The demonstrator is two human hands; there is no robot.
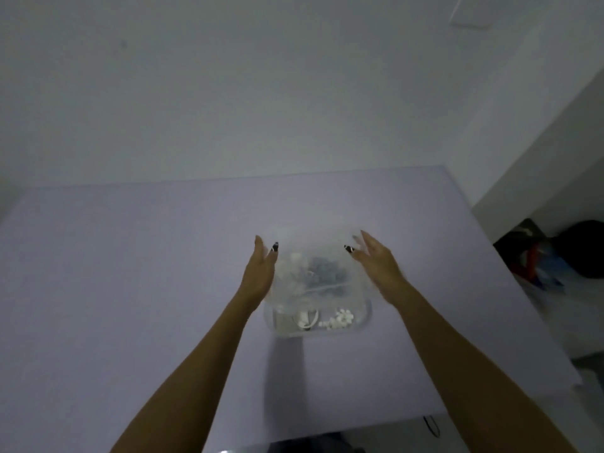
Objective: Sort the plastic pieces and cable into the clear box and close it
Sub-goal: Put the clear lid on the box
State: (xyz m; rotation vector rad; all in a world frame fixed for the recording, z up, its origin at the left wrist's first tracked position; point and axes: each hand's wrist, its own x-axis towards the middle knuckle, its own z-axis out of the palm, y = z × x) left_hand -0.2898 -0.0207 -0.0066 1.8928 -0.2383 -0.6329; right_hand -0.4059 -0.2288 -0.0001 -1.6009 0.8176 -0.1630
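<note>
Squarely between left hand (260, 273) and right hand (376, 261): clear box (359, 325).

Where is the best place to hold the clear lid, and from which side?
Hold the clear lid by its two short edges, from left and right: the left hand and right hand already flank it with straight fingers. It looks wide, thin and tilted above the clear box.

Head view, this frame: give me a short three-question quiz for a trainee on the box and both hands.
1. True or false: the clear box sits on the purple table.
2. Which small white pieces compartment is it: near right or far left?
3. Are the left hand and right hand open or gripping?

Key: 1 true. 2 near right. 3 open, one at each side of the box; the blurred lid cannot be judged.
</note>
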